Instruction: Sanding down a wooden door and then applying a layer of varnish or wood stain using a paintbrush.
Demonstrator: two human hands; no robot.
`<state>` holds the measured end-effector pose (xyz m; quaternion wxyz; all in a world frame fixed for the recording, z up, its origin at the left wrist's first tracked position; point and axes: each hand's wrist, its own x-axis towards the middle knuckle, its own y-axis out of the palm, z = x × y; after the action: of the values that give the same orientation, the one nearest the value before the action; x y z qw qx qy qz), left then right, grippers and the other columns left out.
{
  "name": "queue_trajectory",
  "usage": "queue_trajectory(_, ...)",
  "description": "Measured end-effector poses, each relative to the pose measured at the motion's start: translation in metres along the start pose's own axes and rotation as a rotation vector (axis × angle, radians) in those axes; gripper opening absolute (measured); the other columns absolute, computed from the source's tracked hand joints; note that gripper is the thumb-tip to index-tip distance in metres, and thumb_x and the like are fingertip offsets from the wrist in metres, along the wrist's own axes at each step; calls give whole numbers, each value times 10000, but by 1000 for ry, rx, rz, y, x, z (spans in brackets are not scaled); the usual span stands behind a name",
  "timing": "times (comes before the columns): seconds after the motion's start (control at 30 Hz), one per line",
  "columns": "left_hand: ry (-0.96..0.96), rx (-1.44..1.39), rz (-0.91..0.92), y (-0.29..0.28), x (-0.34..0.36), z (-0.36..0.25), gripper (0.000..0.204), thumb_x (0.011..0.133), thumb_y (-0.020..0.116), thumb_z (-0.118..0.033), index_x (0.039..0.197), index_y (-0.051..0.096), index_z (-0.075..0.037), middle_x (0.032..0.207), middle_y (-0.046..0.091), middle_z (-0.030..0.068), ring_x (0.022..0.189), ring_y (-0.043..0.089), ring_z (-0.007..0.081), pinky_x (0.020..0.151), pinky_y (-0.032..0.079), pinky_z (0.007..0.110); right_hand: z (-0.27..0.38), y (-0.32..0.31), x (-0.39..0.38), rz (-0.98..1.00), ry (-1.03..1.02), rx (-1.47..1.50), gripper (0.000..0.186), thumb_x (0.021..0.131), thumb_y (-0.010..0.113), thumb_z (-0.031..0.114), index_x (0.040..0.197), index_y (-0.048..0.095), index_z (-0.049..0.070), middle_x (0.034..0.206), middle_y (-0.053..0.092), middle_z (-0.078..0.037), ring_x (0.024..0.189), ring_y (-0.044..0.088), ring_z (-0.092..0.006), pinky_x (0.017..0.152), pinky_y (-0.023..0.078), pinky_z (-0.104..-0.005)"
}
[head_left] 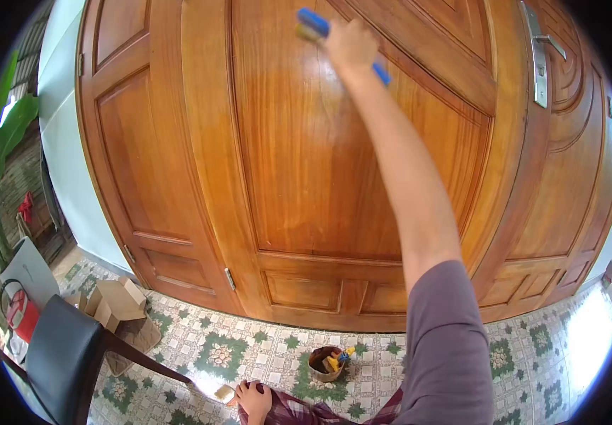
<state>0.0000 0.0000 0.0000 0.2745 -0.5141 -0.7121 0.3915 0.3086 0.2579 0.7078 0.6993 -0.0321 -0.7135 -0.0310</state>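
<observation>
Wooden door, varnished orange-brown: fills the view behind and below the right hand, its panels framed by raised moulding. Patterned tile floor: runs below the door, around the left hand. Dark chair: left of the left hand.

Containers, by size. Cardboard box: up and left of the left hand, flaps raised; contents not discernible. Red container with dark handle: farther left, beyond the chair; interior hidden. Brown pot: on the floor, right of and slightly above the left hand, open-topped; holds yellow and blue pieces, some projecting past the rim.

Right hand: closed around a blue tool, held over the upper door panel; motion-blurred, contact uncertain. Left hand: low, fingers curled near the plaid cloth; pale-bristled brush protrudes at its left side. Cannot tell whether it is gripped.
</observation>
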Motion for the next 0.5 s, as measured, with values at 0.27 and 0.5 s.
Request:
queue_trajectory(0.27, 16, -6, -72, -11, -9, -20, 358, 769, 591, -330, 1020, 691, -95, 1301, 484, 229, 1267, 365, 404, 1093, 201, 544, -89, -48, -34, -33, -32, -147, 281, 831, 642, 258, 1096, 624, 166, 1013, 603, -168, 946, 589, -400, 766, 510, -494)
queue_trajectory(0.5, 45, -78, -86, -13, -11, -22, 371, 769, 604, -316, 1016, 666, -45, 1289, 480, 251, 1267, 354, 422, 1092, 189, 551, -159, -94, -105, 107, 58, -346, 394, 818, 688, 315, 1175, 613, 165, 964, 614, -170, 889, 618, -370, 741, 527, -473)
